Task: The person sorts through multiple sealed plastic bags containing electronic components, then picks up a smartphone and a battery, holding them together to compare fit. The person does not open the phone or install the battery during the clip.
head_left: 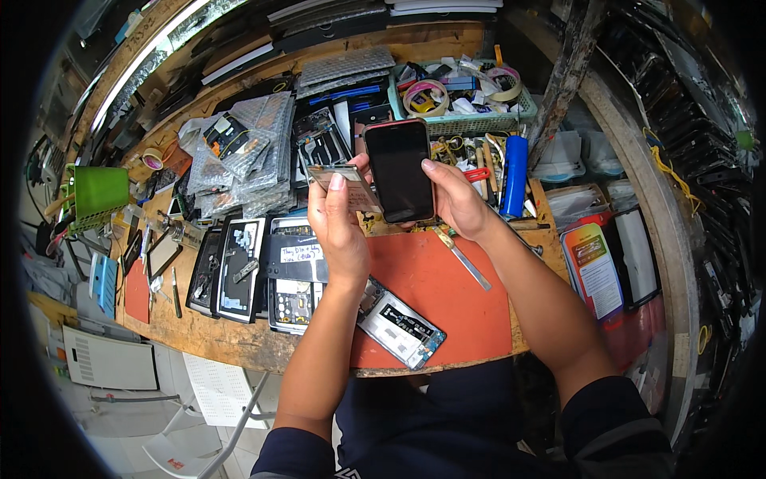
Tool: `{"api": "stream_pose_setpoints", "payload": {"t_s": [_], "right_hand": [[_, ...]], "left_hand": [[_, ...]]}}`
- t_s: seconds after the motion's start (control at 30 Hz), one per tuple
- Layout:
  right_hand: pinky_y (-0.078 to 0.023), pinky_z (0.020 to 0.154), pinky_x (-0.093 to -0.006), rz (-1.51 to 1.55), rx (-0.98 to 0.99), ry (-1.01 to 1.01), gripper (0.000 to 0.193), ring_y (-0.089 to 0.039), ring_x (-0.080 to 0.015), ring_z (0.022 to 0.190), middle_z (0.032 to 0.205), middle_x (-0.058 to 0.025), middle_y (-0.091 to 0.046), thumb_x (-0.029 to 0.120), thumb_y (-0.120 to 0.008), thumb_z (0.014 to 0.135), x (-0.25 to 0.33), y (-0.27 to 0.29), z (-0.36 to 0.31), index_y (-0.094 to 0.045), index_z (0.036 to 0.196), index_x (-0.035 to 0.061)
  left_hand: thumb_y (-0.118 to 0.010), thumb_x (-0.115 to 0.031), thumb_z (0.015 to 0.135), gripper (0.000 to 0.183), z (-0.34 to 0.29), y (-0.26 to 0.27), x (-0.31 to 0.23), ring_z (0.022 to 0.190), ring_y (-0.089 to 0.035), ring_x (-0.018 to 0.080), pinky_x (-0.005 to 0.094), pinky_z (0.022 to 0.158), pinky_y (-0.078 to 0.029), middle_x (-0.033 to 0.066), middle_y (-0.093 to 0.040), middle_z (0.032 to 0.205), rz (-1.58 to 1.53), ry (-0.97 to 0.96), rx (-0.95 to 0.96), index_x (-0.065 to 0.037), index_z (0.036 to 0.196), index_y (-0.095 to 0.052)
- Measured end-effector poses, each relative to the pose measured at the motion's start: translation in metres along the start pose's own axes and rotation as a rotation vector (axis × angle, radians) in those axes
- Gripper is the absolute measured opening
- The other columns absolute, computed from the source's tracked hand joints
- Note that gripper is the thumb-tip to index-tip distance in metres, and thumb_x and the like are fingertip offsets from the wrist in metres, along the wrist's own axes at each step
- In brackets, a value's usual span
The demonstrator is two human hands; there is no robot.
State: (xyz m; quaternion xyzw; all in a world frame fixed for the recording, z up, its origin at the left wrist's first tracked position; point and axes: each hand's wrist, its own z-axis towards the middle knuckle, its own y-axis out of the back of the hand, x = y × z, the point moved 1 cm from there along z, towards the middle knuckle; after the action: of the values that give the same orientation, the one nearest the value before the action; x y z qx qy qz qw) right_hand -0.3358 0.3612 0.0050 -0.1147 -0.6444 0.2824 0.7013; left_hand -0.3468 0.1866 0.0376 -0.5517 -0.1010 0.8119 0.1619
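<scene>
My right hand point(465, 206) grips a smartphone point(399, 172) by its right edge, thumb near the screen's side. The phone stands tilted up above the table, its screen dark and its case edge reddish. In my left hand point(341, 231) is a flat, silver-and-beige phone battery point(361, 191), pinched under the thumb beside the phone's left edge. Fingertips of that hand show behind the battery, close to the phone; whether they touch it I cannot tell. Below the hands, an opened phone point(403, 331) with bare inner parts lies on a red mat point(475, 319). A thin metal blade tool point(464, 259) rests on the mat.
Several opened phones point(239, 267) lie left of the mat. Bubble-wrap packets point(259, 132) are piled behind them. A green basket point(479, 124) holds tape rolls and scraps. Near it stand a blue cylinder point(515, 176) and hand tools. A wooden post point(568, 68) rises at the right.
</scene>
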Motion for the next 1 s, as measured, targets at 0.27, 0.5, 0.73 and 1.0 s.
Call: {"api": "stream_pose_setpoints", "payload": {"t_s": [0.27, 0.5, 0.73, 1.0], "right_hand": [[-0.060, 0.067, -0.0306, -0.051, 0.008, 0.004, 0.038, -0.071, -0.0148, 0.084, 0.102, -0.0087, -0.072, 0.030, -0.049, 0.108, 0.0008, -0.0006, 0.0007, -0.063, 0.122, -0.0020], [-0.057, 0.084, -0.0286, -0.208, -0.062, -0.004, 0.023, -0.067, -0.0097, 0.094, 0.106, -0.0049, -0.070, 0.009, -0.061, 0.098, -0.0057, 0.0061, 0.0000, -0.063, 0.119, -0.0017], [-0.056, 0.087, -0.0303, -0.283, -0.069, 0.016, 0.026, -0.066, -0.0113, 0.097, 0.108, -0.0056, -0.069, 0.002, -0.061, 0.093, -0.0049, 0.0054, -0.0028, -0.062, 0.118, -0.0025], [-0.059, 0.081, -0.0304, -0.134, -0.030, -0.049, 0.028, -0.068, -0.0121, 0.095, 0.109, -0.0072, -0.070, 0.016, -0.056, 0.100, 0.0027, 0.0002, -0.0035, -0.063, 0.122, -0.0012]], "left_hand": [[-0.046, -0.034, 0.106, 0.041, 0.0001, 0.0017, 0.0010, 0.111, -0.068, 0.0309, 0.0421, 0.103, -0.051, 0.0278, -0.064, 0.127, -0.002, 0.002, -0.011, 0.005, 0.119, -0.054], [-0.046, -0.032, 0.106, 0.040, 0.0003, 0.0020, 0.0032, 0.111, -0.068, 0.0306, 0.0415, 0.103, -0.051, 0.0274, -0.064, 0.127, 0.001, -0.006, -0.006, 0.005, 0.119, -0.054], [-0.046, -0.033, 0.106, 0.041, 0.0006, 0.0016, 0.0016, 0.111, -0.068, 0.0301, 0.0409, 0.103, -0.052, 0.0269, -0.065, 0.127, -0.007, -0.002, -0.006, 0.005, 0.119, -0.054], [-0.046, -0.033, 0.106, 0.041, 0.0004, 0.0016, 0.0015, 0.111, -0.067, 0.0303, 0.0413, 0.103, -0.052, 0.0277, -0.065, 0.126, -0.009, -0.006, -0.001, 0.005, 0.119, -0.053]]}}
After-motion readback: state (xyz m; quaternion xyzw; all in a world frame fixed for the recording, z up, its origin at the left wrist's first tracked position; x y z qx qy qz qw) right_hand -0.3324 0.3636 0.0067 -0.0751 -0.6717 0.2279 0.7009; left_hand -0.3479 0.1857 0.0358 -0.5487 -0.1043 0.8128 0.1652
